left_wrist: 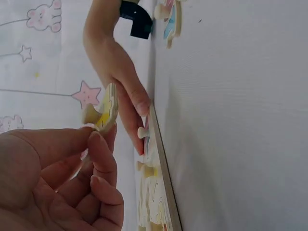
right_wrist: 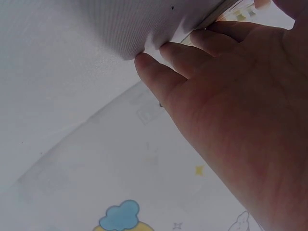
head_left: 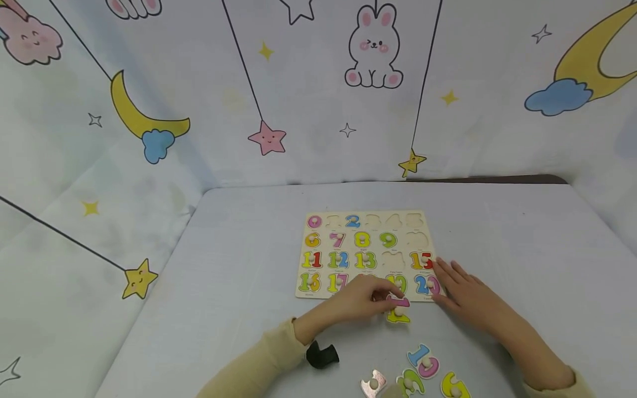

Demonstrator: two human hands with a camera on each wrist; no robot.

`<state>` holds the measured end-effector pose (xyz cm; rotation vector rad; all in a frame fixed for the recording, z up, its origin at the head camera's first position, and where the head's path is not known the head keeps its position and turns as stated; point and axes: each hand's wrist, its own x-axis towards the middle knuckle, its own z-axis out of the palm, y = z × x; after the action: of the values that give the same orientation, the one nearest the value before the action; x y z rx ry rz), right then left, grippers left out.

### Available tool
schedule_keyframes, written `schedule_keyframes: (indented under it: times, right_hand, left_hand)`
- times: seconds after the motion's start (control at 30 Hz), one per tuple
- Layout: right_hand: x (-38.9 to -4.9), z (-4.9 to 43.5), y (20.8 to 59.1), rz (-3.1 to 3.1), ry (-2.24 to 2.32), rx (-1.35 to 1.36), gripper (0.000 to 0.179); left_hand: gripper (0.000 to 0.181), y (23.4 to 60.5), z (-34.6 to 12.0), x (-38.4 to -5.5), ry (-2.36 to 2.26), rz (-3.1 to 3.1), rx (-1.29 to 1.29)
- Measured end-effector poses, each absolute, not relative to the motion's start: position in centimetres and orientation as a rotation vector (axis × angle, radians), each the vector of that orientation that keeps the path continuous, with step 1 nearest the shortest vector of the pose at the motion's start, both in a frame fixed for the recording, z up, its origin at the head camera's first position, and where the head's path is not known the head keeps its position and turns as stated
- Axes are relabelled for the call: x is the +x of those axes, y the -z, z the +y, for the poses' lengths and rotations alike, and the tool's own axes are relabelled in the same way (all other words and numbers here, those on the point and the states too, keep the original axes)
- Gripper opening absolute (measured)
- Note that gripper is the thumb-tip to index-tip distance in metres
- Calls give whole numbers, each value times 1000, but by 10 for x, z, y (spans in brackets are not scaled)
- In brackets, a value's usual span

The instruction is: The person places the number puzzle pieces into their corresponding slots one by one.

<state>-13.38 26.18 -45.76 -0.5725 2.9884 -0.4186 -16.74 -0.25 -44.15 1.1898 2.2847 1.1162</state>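
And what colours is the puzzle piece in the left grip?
The puzzle piece is pink and yellow, clearest in the head view.

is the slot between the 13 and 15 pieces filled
No, the slot between the 13 piece and 15 piece is empty.

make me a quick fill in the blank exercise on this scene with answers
The left hand pinches a pink and ____ puzzle piece.
The right hand rests at the ____ edge of the puzzle board in the head view.
The empty recess in the third row lies between 13 and ____.
The bent object near the left sleeve is coloured ____.
Answers: yellow; right; 15; black
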Motion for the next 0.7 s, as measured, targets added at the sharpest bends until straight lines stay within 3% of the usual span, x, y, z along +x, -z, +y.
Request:
schedule_keyframes:
  times: [0.33,0.7]
  right_hand:
    - [-134,263,458,2999,424,-599,70]
    - [-134,263,458,2965,467,-589,71]
  left_hand:
    - [38,437,-2,-183,-1246,2177,942]
    - [23,434,11,-218,-1403,2274,733]
